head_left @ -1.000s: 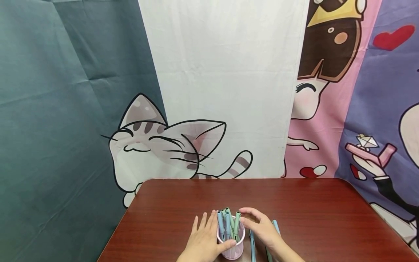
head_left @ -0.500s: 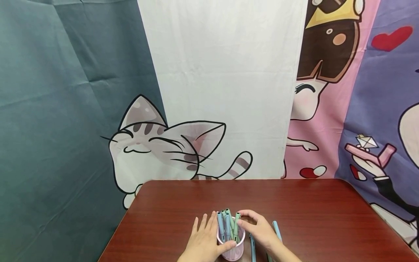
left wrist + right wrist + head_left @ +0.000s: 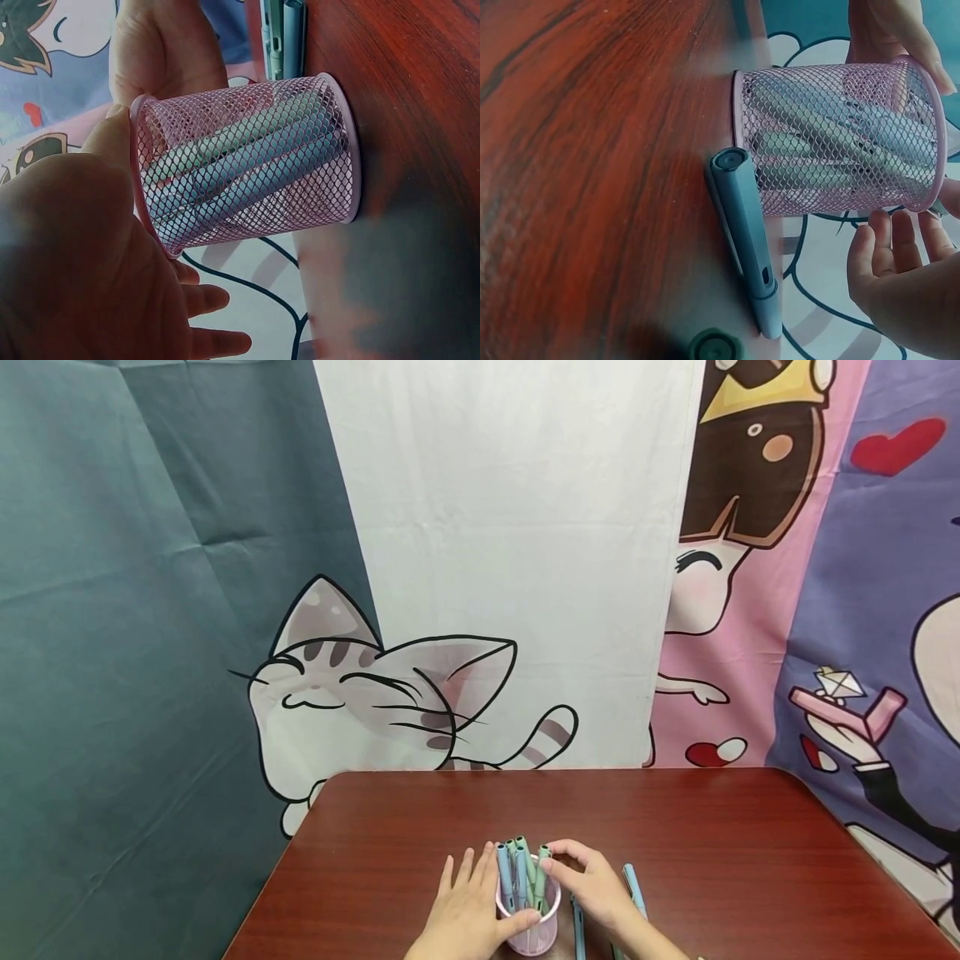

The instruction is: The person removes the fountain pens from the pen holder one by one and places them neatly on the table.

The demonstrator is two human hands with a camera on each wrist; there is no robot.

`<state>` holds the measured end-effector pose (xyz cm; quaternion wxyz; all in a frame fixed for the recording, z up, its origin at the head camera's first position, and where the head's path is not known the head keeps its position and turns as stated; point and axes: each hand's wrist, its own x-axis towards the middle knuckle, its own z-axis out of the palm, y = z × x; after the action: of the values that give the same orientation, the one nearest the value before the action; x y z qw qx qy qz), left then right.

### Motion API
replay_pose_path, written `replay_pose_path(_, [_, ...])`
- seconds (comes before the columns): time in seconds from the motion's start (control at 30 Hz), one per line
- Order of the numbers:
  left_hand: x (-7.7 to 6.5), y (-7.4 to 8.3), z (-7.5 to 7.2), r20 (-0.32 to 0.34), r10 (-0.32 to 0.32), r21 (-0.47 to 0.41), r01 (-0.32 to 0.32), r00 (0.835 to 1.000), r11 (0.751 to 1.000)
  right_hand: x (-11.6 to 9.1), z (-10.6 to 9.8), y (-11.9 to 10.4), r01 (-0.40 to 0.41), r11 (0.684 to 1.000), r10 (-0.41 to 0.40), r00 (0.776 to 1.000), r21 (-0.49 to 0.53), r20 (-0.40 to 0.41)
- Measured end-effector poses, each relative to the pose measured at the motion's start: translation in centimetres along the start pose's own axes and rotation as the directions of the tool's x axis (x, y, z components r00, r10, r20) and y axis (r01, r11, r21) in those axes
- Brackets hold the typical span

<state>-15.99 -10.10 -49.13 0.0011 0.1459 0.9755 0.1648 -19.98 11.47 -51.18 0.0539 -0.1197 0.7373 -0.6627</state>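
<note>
- The round, pale-pink wire-mesh cup (image 3: 536, 940) stands upright on the glossy red-brown wooden table (image 3: 375, 827), between the two hands, with several slim pens leaning inside it.
- The left hand (image 3: 467, 912) is beside the cup with its fingers straight and spread and its thumb along the near rim. It steadies the cup rather than grasping it; light, even contact there should be enough, since a hard push could tip or slide so light a holder.
- The right hand (image 3: 600, 883) has a narrow grip: thumb and forefinger pinch the upper end of the light-green cylindrical pen (image 3: 542, 878) at the cup's right side, the other fingers curled below the rim.
- That pen is inside the cup, its top above the rim. Keeping the pinch near the top and moving along the pen's own slant would likely avoid catching the mesh or the neighbours.
- The light-blue cylindrical pens (image 3: 506, 877) lean close on the left side of the cup, so sideways movement could knock them; a small, vertical motion looks safer.
- On the table to the right lie a blue pen (image 3: 578, 932) near the cup and another light-blue pen (image 3: 633, 888) beyond the right wrist. The right forearm is best kept raised over them, lest it roll one.
</note>
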Motion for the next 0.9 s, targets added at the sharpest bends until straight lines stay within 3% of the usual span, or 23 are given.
replay_pose_path(0.53, [0.0,0.1,-0.3,0.037,-0.009,-0.015,0.009,0.999,1.000,-0.1,-0.3,-2.3,-0.032,0.998,0.035,0.996,0.045,-0.076])
replay_pose_path(0.7, [-0.1,-0.1,-0.2,0.015,0.008,-0.010,-0.008,1.000,1.000,-0.1,-0.9,-3.1,-0.011,0.998,0.013,0.999,0.062,-0.043])
replay_pose_path(0.9, [0.1,-0.2,0.0,0.020,0.008,-0.030,-0.008,1.000,1.000,0.1,-1.7,-3.6,0.021,0.983,-0.024,1.000,0.180,0.013])
